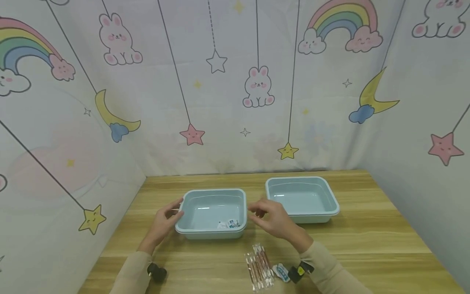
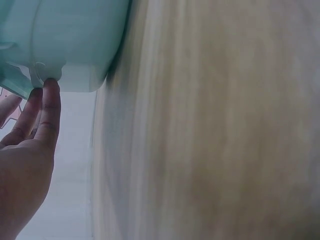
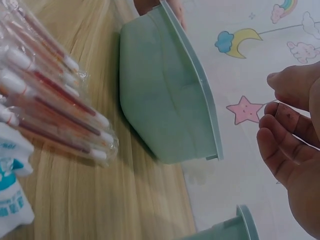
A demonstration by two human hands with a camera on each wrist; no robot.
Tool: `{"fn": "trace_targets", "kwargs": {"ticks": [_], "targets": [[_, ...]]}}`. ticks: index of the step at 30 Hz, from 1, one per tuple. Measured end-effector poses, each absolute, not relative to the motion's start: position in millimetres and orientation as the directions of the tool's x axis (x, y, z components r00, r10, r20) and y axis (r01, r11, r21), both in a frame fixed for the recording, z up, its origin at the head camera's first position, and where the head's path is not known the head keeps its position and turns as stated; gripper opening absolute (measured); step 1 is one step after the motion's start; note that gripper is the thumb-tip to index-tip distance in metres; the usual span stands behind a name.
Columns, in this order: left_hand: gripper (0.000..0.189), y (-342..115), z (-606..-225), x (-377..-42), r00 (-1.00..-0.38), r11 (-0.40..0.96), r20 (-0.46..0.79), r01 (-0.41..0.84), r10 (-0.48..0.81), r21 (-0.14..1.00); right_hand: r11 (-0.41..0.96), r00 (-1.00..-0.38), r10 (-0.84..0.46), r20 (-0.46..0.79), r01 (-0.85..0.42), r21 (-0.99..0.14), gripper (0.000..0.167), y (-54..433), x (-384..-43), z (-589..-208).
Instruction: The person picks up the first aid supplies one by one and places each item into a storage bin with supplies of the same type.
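Pale-blue basin (image 1: 211,235), small packets (image 1: 233,223) inside; left fingers (image 2: 51,107) spread, touching it; right fingers (image 3: 274,152) loosely bent, just beside.

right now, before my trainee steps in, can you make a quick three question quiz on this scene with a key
1. Multiple choice. In which place do small packets show?
A) left bin
B) right bin

2. Short answer. What lies on the table right beside the wrapped swabs?

3. True or false. The right hand grips the left bin.

Key
1. A
2. A single white-and-blue packet
3. False: the right hand's fingers are apart from the bin and hold nothing; the left hand touches it.
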State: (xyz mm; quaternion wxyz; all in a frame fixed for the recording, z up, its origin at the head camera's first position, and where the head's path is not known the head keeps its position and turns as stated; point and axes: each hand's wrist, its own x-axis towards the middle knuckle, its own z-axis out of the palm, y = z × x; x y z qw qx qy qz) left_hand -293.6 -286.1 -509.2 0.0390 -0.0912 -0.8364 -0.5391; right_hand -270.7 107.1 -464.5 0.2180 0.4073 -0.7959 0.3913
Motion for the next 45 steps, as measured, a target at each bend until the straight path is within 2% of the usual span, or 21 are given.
{"fn": "trace_targets", "kwargs": {"ticks": [13, 26, 36, 45], "targets": [[0.051, -287, -512, -293, -0.982, 0.397, 0.167, 0.188, 0.087, 0.899, 0.364, -0.577, -0.506, 0.641, -0.817, -0.448, 0.023, 124, -262, -474], [0.052, -287, -513, -294, -0.985, 0.392, 0.147, 0.173, 0.096, 0.904, 0.388, -0.619, -0.504, 0.603, -0.786, -0.481, 0.024, 135, -253, -481], [0.051, -275, -484, -278, -0.985, 0.387, 0.128, 0.163, 0.114, 0.908, 0.406, -0.623, -0.525, 0.58, -0.782, -0.473, 0.023, 145, -248, -487], [0.051, -275, -486, -279, -0.987, 0.392, 0.119, 0.153, 0.111, 0.907, 0.396, -0.633, -0.538, 0.556, -0.773, -0.496, 0.025, 152, -244, -494]]}}
